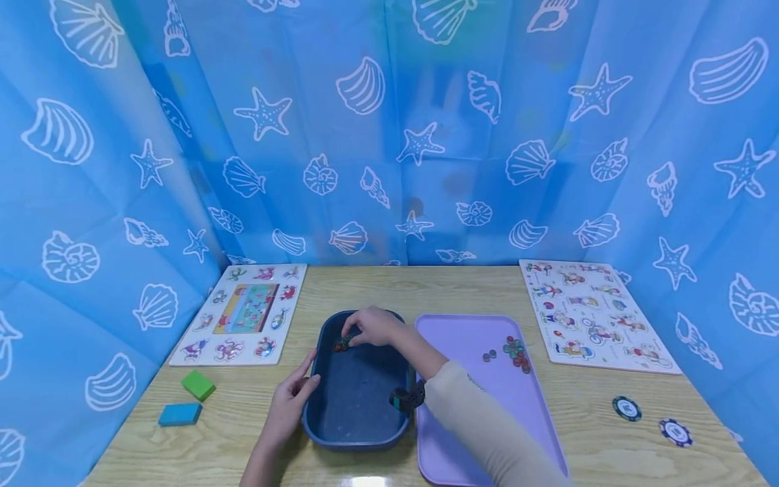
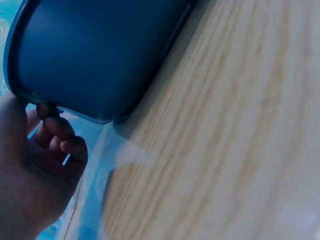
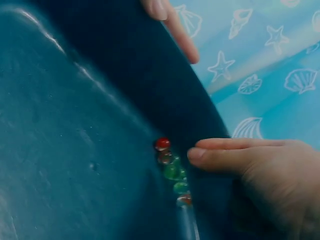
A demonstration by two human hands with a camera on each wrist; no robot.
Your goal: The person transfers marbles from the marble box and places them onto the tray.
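A dark blue plastic bin (image 1: 359, 406) sits on the table in the head view, tilted in the left wrist view. My left hand (image 1: 286, 404) holds its left rim, the thumb at the rim and the fingers along the outside. Inside the bin, my right hand (image 1: 375, 327) hovers near the far left corner. Several red and green glass marbles (image 3: 172, 171) lie in a row along the bin's inner edge in the right wrist view. The thumb and forefinger of my right hand (image 3: 270, 167) extend beside them, with no marble visible between the fingertips.
A lilac tray (image 1: 468, 412) with several marbles (image 1: 516, 353) stands right of the bin, under my right forearm. Puzzle boards (image 1: 203, 318) (image 1: 599, 318) lie on both sides. Green (image 1: 198, 385) and blue blocks (image 1: 180, 414) are at left, poker chips (image 1: 627, 408) at right.
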